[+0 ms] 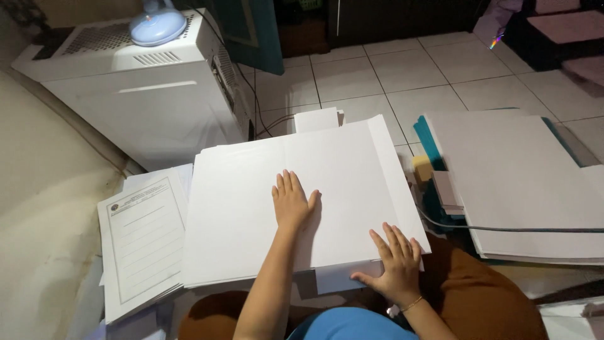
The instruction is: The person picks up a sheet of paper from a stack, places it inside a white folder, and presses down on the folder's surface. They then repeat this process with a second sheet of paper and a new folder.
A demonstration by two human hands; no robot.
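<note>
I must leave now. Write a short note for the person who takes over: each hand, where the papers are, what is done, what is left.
Left hand: flat and open on the middle of the large white sheet stack.
Right hand: open, fingers on the stack's near right corner, thumb under the edge.
Printed forms lie left of the stack; another white pile lies to the right.
Done: stack lies on the lap, roughly squared.
Left: near edges remain uneven.
</note>
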